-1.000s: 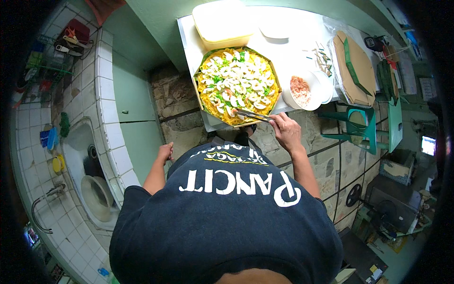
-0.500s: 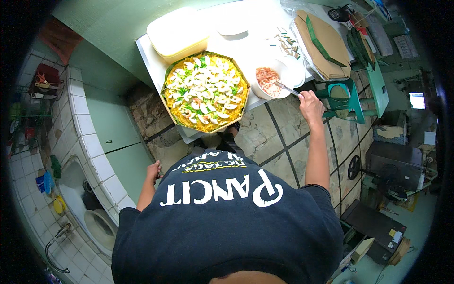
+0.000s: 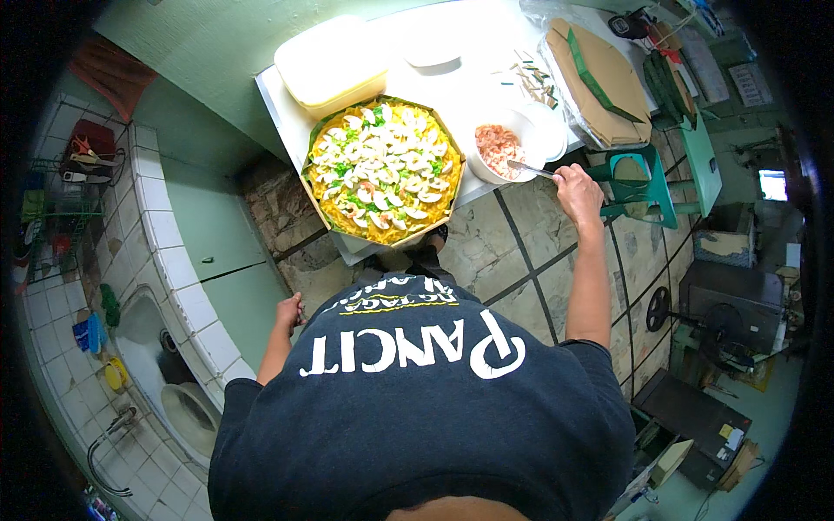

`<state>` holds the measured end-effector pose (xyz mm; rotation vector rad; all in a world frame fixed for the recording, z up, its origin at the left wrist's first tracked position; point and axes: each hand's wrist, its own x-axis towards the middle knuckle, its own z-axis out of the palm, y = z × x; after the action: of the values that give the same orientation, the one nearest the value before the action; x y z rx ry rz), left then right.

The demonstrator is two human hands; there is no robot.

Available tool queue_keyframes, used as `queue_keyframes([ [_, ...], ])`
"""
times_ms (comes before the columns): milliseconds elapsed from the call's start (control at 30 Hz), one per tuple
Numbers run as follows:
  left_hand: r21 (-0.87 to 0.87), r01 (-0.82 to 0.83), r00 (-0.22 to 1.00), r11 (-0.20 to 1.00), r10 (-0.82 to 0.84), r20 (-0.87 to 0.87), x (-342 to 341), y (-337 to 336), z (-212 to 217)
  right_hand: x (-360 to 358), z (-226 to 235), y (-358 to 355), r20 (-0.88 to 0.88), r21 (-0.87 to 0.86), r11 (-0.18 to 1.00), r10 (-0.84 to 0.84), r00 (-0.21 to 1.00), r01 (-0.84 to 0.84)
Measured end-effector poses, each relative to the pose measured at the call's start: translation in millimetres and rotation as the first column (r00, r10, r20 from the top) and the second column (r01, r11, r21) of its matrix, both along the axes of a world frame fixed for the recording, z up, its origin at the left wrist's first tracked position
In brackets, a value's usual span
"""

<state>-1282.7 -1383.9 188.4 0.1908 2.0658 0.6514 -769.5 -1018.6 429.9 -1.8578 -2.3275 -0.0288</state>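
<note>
We grip tongs [image 3: 532, 169] in right hand [image 3: 579, 193], tips inside white tub [image 3: 522, 130] of pink topping [image 3: 493, 146], on counter [image 3: 452, 94] near noodle dish [image 3: 382, 174]. Left hand [image 3: 290, 312] lowered; cannot tell whether clenched.

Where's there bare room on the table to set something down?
The widest patch of table lies between the tray, bucket and scattered strips, though glare may hide things. It narrows to a slim gap where tray and bucket come close. The right side is crowded: bucket, lid, strips and cardboard sit close together, and tongs in the right hand enter the bucket.
</note>
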Motion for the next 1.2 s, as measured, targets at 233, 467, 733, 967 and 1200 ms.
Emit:
queue_keyframes([
  [233, 0.022, 0.051, 0.998, 0.998, -0.050, -0.022, -7, -4, -4, 9, 9, -9, -0.108, -0.010, 0.999, -0.034, 0.994, 0.033],
  [467, 0.010, 0.035, 0.999, 0.999, -0.036, 0.009, -11, 0, -11, 1, -1, 2, -0.025, -0.019, 1.000, 0.018, 1.000, -0.018],
  [733, -0.033, 0.009, 0.999, 0.999, -0.008, 0.046, -10, -10, -22, -25, -4, -50, -0.590, -0.058, 0.953, 0.207, 0.780, -0.297],
  [967, -0.015, -0.010, 0.998, 1.000, 0.011, 0.054, -11, -1, -24, -64, -40, -78, -0.420, -0.114, 0.943, 0.240, 0.875, -0.314],
  [1200, -0.029, -0.029, 0.998, 0.999, 0.031, 0.059, -10, -5, -16, -57, -23, -85, -0.407, -0.056, 0.950, 0.258, 0.876, -0.306],
])
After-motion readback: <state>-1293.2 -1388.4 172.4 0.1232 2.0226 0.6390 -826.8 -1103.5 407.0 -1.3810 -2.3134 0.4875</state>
